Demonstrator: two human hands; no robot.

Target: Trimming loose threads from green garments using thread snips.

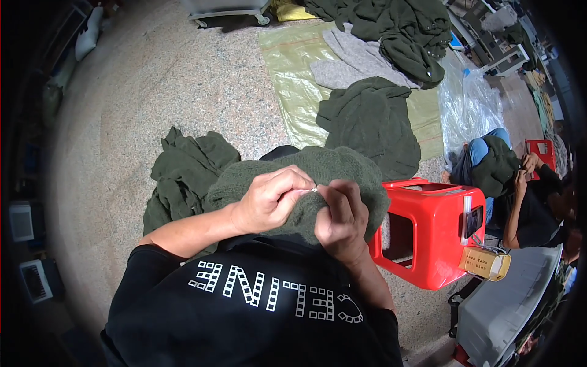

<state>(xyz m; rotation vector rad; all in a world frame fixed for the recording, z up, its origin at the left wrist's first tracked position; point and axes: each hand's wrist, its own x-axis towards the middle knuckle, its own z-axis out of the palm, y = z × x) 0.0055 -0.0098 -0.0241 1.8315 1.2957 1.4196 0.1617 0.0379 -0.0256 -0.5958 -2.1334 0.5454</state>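
Observation:
A dark green knitted garment (293, 160) lies bunched over my lap. Above it my left hand (269, 194) is closed in a pinch, its fingertips on a small whitish thing (315, 189) too tiny to name. My right hand (343, 219) is curled shut just to the right, thumb and forefinger almost touching the left fingertips. Whatever sits inside the right fingers is hidden.
Another green garment (188, 168) lies on the floor at left; one (373, 122) and a bigger pile (416, 30) lie ahead. At right stand a red plastic stool (422, 238) with a phone (474, 221) and a grey bin (507, 312). A co-worker (520, 196) handles green knitwear.

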